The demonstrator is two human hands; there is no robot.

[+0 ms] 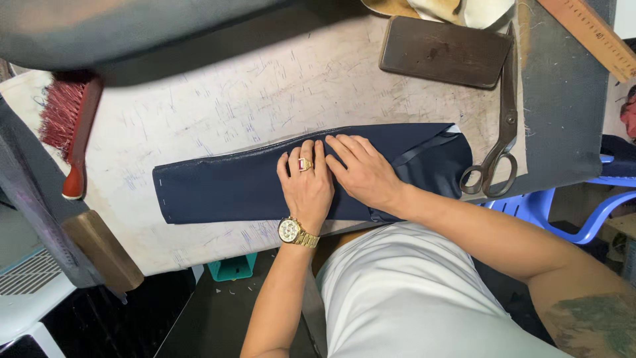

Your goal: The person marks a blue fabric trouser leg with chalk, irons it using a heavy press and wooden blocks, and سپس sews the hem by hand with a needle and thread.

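On the worn, ink-marked work table (218, 86) a folded piece of dark navy fabric (225, 185) lies flat, running lengthwise from the left part of the board to near the scissors on the right. Its left end is squared off, with a row of pale stitches along the edge; at its right end a narrow navy strip crosses it on a slant.

The left hand (306, 185) lies palm down on the middle of the fabric, fingers straight and close together, gripping nothing. It carries a ring with a red stone and, at the wrist, a gold watch (292, 231). The right hand (363, 171) lies flat just beside it, also open and pressed onto the cloth, its fingertips touching those of the left hand near the upper fold. Neither hand has closed on anything.

Large metal scissors (498, 142) rest on the table right of the fabric, handles toward the person and touching the cloth's right end, blades pointing away. Beyond them sits a dark wooden block (444, 52), and a wooden ruler (593, 34) lies at the far right corner. A red-bristled brush (69, 129) with a red handle lies at the table's left edge, well apart from the fabric. A blue plastic chair (583, 212) stands to the right, below table level.
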